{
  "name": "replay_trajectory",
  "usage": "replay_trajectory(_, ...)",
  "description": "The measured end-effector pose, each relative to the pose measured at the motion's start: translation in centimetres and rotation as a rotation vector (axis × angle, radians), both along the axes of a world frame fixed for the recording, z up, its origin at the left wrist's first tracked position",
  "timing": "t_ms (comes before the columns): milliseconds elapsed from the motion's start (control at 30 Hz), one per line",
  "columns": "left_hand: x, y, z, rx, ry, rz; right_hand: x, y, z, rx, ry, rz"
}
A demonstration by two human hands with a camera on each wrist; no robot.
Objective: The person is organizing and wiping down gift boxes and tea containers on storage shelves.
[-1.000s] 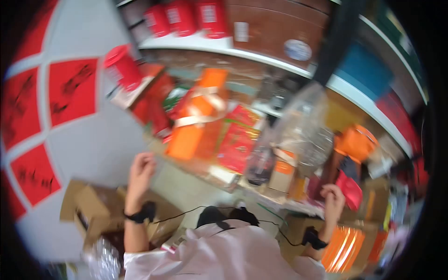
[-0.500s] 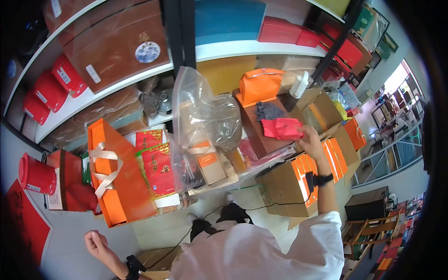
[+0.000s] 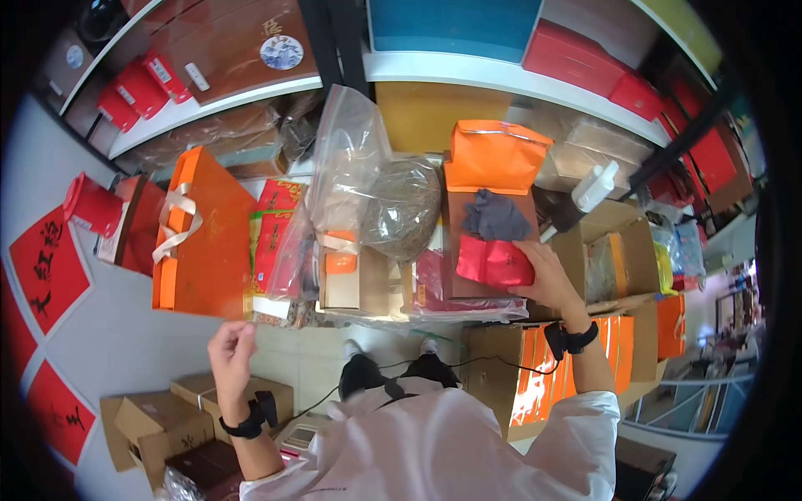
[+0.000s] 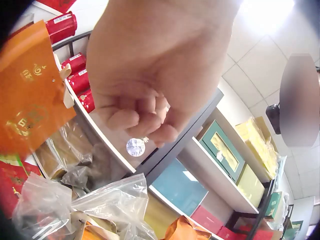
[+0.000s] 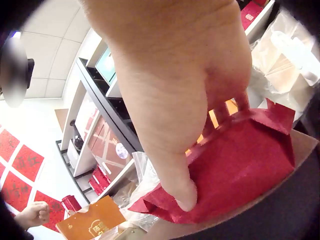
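A small red paper pouch (image 3: 489,262) lies at the near end of a long brown box (image 3: 455,221). My right hand (image 3: 547,280) grips the pouch from its right side. In the right wrist view the thumb presses the near face of the red pouch (image 5: 240,160), while the fingers reach over its far edge. A crumpled dark grey cloth (image 3: 497,217) touches the pouch from behind, and an orange bag (image 3: 499,156) stands farther back on the box. Holding nothing, my left hand (image 3: 231,355) hangs in front of the table with fingers loosely curled, near a large orange gift bag (image 3: 205,238).
Left of the brown box sits a clear plastic bag of dark loose contents (image 3: 401,209). A white-topped bottle (image 3: 595,185) and an open cardboard box (image 3: 618,250) stand to the right. Shelves (image 3: 451,68) run behind. Cardboard boxes (image 3: 163,430) rest on the floor at left.
The view has swung right, toward the brown box. My right hand has come up to the red pouch and now grips it. The left hand stays free.
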State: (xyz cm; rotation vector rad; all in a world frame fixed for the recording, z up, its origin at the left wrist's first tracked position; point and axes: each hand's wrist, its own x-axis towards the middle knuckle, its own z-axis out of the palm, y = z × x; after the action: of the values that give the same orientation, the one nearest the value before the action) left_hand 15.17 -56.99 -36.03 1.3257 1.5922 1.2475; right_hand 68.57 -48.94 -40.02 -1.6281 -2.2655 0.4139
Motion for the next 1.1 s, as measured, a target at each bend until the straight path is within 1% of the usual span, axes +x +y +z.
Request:
replay_trajectory(33,0.5,0.0,-0.2,-0.024,0.003,-0.022,0.2,0.2,-0.1,-0.015,-0.005,0.031)
replay_trajectory(133,2.3,1.7,-1.0,-0.058,0.125,-0.086,0.2,0.2,0.1,0.048,0.054,0.102)
replay_trajectory(233,4.8,3.6,-1.3,-0.087,0.127,-0.199,0.0,0.0,1.9,0.107,0.092,0.108)
replay_trajectory(267,5.5,3.9,-1.2,-0.083,0.174,-0.221,0.6,0.3,2.5,0.141,0.114,0.098)
replay_trajectory(333,7.2,4.6,-0.9,-0.063,0.266,-0.250,1.8,2.9,4.5,0.218,0.156,0.092)
replay_trajectory(367,8.1,4.5,-0.9,-0.076,0.215,-0.246,2.0,4.4,5.8,0.280,0.110,0.062)
replay_trajectory(400,8.9,4.3,-0.8,-0.072,0.220,-0.264,2.2,6.0,7.0,0.314,0.031,0.007)
replay_trajectory(433,9.7,4.1,-0.5,-0.067,0.226,-0.281,2.6,8.3,7.6,0.410,-0.001,0.028)
replay_trajectory(500,10.9,3.4,-0.8,-0.050,0.250,-0.279,3.1,12.9,8.1,0.536,-0.021,0.038)
replay_trajectory(567,12.4,2.1,-0.2,-0.064,0.283,-0.279,4.1,17.9,6.8,0.685,-0.086,0.018)
replay_trajectory(667,13.5,0.3,0.6,-0.092,0.301,-0.279,3.9,21.3,6.5,0.090,-0.095,-0.142)
replay_trajectory(733,13.6,-0.4,0.7,-0.111,0.301,-0.257,3.6,21.5,6.6,0.145,-0.104,-0.132)
replay_trajectory(767,13.5,-0.3,0.6,-0.083,0.283,-0.264,3.6,21.7,6.9,0.176,-0.110,-0.128)
replay_trajectory(833,13.5,0.4,0.5,-0.035,0.293,-0.278,4.1,21.3,7.3,0.206,-0.146,-0.192)
replay_trajectory(867,13.4,1.1,1.0,-0.010,0.301,-0.290,3.8,20.4,8.5,0.220,-0.162,-0.231)
replay_trajectory(967,14.7,4.1,3.1,-0.002,0.332,-0.371,3.6,17.0,13.0,0.401,-0.129,-0.318)
replay_trajectory(1033,17.3,6.7,4.4,0.155,0.343,-0.434,3.1,13.8,16.7,0.325,0.060,-0.397)
replay_trajectory(1067,19.2,7.9,4.8,0.358,0.465,-0.420,2.8,12.8,17.6,0.283,0.162,-0.435)
replay_trajectory(1100,21.3,9.1,5.4,0.562,0.588,-0.401,3.8,12.7,17.5,0.265,0.140,-0.405)
